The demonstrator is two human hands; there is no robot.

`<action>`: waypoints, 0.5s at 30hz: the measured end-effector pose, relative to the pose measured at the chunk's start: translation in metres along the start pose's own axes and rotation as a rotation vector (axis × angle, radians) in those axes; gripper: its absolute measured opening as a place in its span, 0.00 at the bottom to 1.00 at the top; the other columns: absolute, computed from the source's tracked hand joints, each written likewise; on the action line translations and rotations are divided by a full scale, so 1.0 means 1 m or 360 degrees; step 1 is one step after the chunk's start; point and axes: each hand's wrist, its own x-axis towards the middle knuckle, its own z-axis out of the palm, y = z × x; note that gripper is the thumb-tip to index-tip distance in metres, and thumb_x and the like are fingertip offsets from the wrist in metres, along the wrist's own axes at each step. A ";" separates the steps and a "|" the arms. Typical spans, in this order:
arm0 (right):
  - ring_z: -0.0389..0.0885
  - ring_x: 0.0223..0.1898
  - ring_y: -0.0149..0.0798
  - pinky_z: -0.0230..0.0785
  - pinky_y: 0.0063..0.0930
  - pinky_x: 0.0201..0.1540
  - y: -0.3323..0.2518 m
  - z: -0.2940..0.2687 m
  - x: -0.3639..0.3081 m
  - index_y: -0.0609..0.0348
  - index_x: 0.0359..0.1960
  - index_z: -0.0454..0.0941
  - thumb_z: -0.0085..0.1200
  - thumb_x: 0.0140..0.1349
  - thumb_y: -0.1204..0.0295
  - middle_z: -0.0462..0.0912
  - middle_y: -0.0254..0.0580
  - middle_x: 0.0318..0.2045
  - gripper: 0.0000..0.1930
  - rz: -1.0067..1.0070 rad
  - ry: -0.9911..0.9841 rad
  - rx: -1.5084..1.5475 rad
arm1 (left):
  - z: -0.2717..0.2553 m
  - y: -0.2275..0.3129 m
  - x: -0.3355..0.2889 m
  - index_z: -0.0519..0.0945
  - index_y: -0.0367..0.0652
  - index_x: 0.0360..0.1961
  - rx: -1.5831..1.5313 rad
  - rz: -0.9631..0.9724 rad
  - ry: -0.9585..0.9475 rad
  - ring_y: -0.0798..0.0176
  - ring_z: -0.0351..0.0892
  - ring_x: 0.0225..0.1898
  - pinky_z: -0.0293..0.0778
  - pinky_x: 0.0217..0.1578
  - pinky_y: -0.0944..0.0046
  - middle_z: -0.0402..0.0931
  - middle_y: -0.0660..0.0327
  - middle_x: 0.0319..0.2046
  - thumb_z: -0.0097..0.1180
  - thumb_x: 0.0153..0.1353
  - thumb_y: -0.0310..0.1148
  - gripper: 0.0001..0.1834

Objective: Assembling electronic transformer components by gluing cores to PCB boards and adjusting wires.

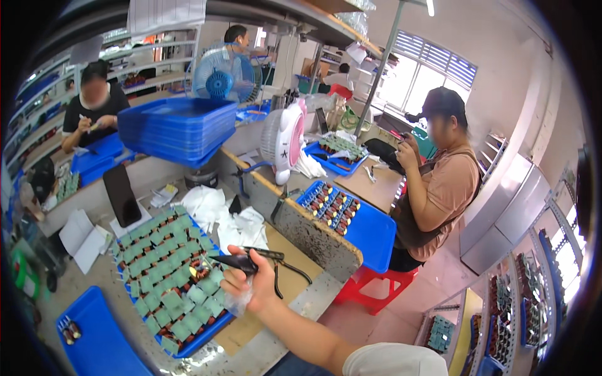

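My right hand (249, 280) reaches in from the lower right, its fingers closed around a black tool with a pointed tip (236, 262); its exact kind I cannot make out. The tip points left, over a blue tray (221, 323) packed with green circuit boards (164, 254) in rows. Near the tip, a coil with a yellow ring (199, 270) shows among the boards. Black-handled pliers (290, 268) lie on the bench just right of my hand. My left hand is not in view.
A blue tray (103, 338) with a few coils stands at lower left. Beyond lie crumpled white cloths (238, 225), a phone (121, 195) and papers (84, 241). A partition (313, 235) borders my bench; stacked blue trays (179, 135) and a fan (282, 141) stand behind. A co-worker (442, 182) sits at right.
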 end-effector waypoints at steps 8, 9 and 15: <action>0.56 0.13 0.28 0.50 0.21 0.17 0.003 -0.005 -0.002 0.55 0.43 0.71 0.37 0.56 0.56 0.65 0.33 0.13 0.20 0.0003 0.0063 0.0010 | 0.026 -0.041 0.007 0.72 0.40 0.35 0.2070 -0.1553 0.0191 0.56 0.66 0.30 0.61 0.37 0.59 0.66 0.58 0.25 0.48 0.44 0.29 0.14; 0.56 0.13 0.28 0.50 0.21 0.17 0.004 -0.007 -0.001 0.54 0.43 0.71 0.37 0.56 0.56 0.65 0.33 0.13 0.20 0.0005 0.0044 -0.0022 | 0.032 -0.050 0.007 0.72 0.41 0.36 0.2202 -0.1551 0.0197 0.57 0.65 0.30 0.61 0.37 0.59 0.65 0.58 0.25 0.47 0.44 0.30 0.15; 0.57 0.13 0.27 0.50 0.21 0.17 0.006 -0.002 0.005 0.56 0.45 0.70 0.35 0.58 0.57 0.66 0.35 0.13 0.20 -0.0021 -0.0007 -0.0011 | 0.042 -0.053 0.008 0.63 0.52 0.51 0.1993 -0.1024 -0.0040 0.62 0.66 0.31 0.61 0.39 0.55 0.66 0.61 0.28 0.43 0.46 0.31 0.26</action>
